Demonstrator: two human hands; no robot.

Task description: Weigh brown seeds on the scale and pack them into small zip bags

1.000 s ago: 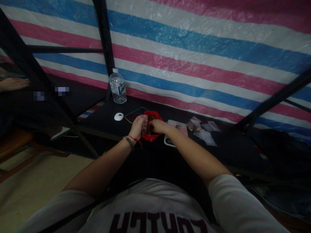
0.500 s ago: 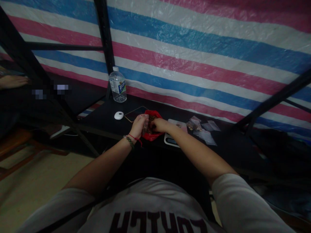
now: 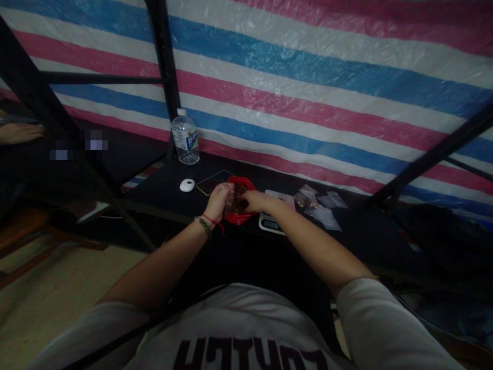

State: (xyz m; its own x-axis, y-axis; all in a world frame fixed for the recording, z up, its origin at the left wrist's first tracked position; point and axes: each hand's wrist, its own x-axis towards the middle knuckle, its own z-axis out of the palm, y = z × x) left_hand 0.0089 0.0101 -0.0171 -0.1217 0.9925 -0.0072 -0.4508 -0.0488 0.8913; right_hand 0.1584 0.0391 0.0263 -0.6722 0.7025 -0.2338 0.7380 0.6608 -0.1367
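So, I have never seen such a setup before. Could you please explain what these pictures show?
No machine here: every picture comes from a camera on a person's head, looking forward and down. The bare left hand holds clear plastic at an open red bag. The right hand reaches among small brown pieces in it; what it grips is unclear. The black table also bears a white scale and small clear bags rightward, a rounded white object and clear bottle leftward.

Makeshift indoor workspace: striped plastic sheeting [image 3: 327, 87] behind black desktop [image 3: 162, 191], black metal frames [image 3: 167, 61].
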